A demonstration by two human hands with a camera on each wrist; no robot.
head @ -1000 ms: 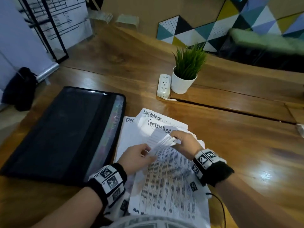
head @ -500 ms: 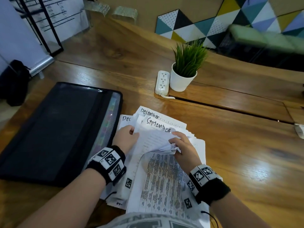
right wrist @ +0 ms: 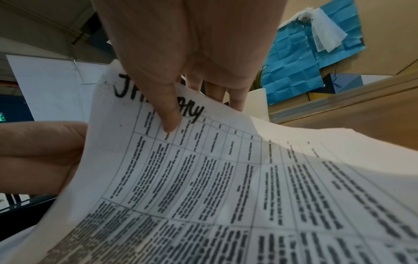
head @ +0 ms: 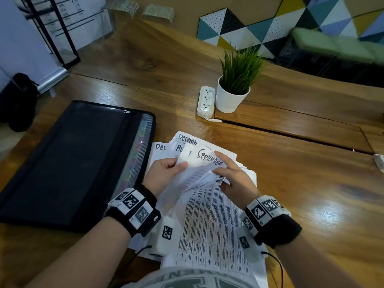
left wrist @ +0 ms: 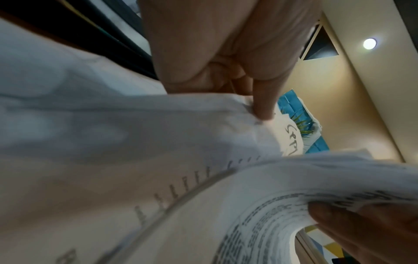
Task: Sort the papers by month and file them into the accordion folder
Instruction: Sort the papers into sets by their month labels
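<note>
Head view: on the wooden desk (head: 291, 183) the paper stack (head: 212, 225) lies just right of the black accordion folder (head: 68, 163), which lies flat. The left hand (head: 164, 173) pinches the lifted "September" sheet (head: 204, 160); the right hand (head: 234, 179) grasps bent-back sheets.

Left wrist view: the thumb (left wrist: 262, 105) presses that sheet.

Right wrist view: the thumb (right wrist: 167, 109) clamps a printed table sheet (right wrist: 226, 178) (its handwritten heading is partly hidden).

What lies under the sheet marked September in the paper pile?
Under the September sheet peek sheets whose headings start "Desemb" and "Av", plus another "Dec" sheet at left. Their remaining text is covered.
</note>
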